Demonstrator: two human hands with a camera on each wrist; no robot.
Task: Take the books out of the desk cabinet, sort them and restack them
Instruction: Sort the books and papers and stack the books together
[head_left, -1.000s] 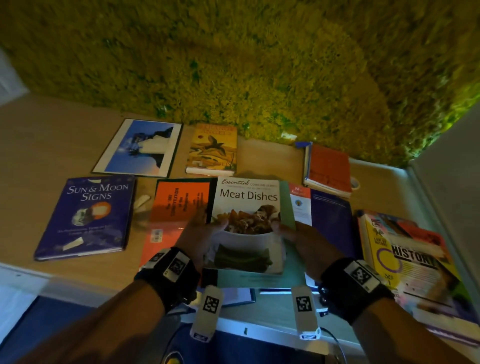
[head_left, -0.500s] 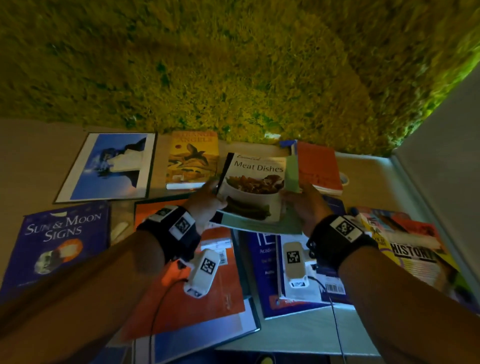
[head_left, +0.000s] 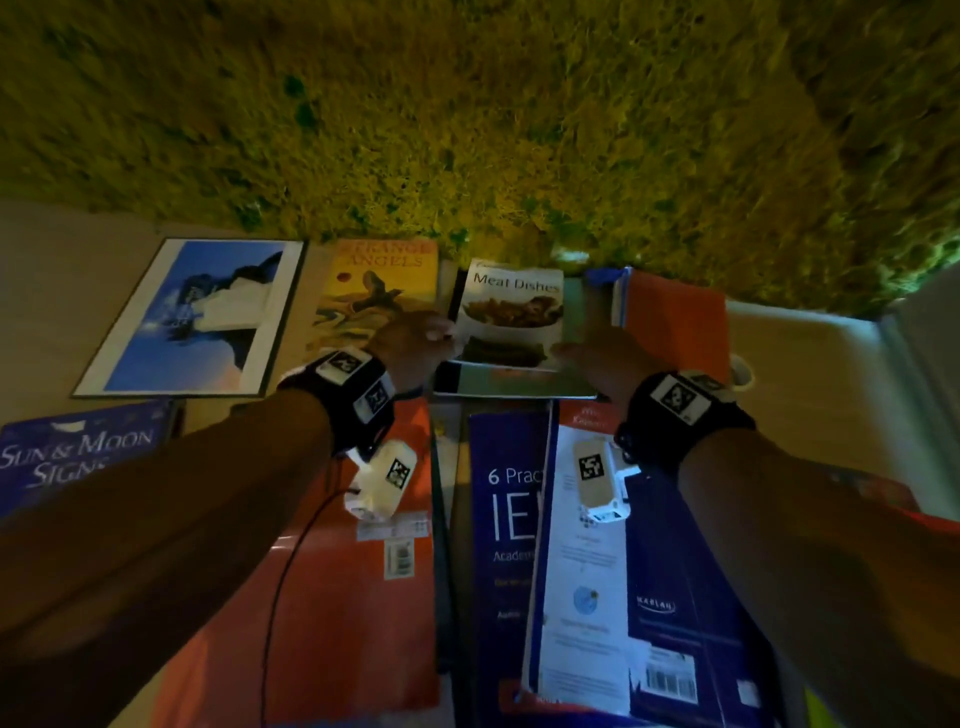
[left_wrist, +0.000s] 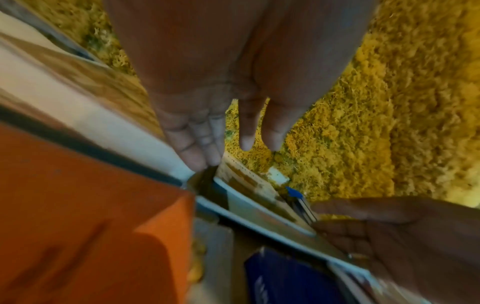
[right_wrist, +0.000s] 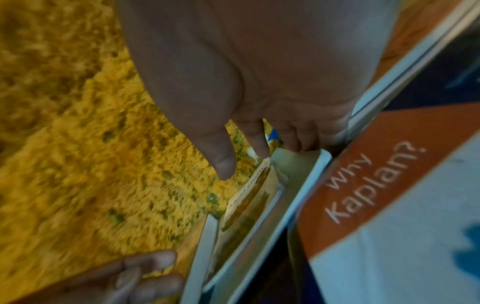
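The "Meat Dishes" cookbook (head_left: 511, 306) lies on a larger pale green book (head_left: 574, 332) in the back row of the desk, near the moss wall. My left hand (head_left: 415, 340) touches the pair's left edge with straight fingers (left_wrist: 205, 144). My right hand (head_left: 592, 358) rests at the near right corner. In the right wrist view the right hand's fingers (right_wrist: 309, 137) lie against the green book (right_wrist: 298, 164) and its thumb is free. The cookbook (right_wrist: 249, 195) shows edge-on there.
"Strange Angels" (head_left: 379, 280) lies left of the pair and an orange book (head_left: 675, 317) lies right of it. A blue picture book (head_left: 192, 317) and "Sun & Moon Signs" (head_left: 78, 457) lie further left. Under my forearms are a large orange book (head_left: 332, 597), a blue book (head_left: 504, 519) and a Kaplan book (head_left: 597, 571).
Both hands have carried the cookbook and the green book under it from the desk's front to the back row. My grip has loosened to straight fingers at the edges.
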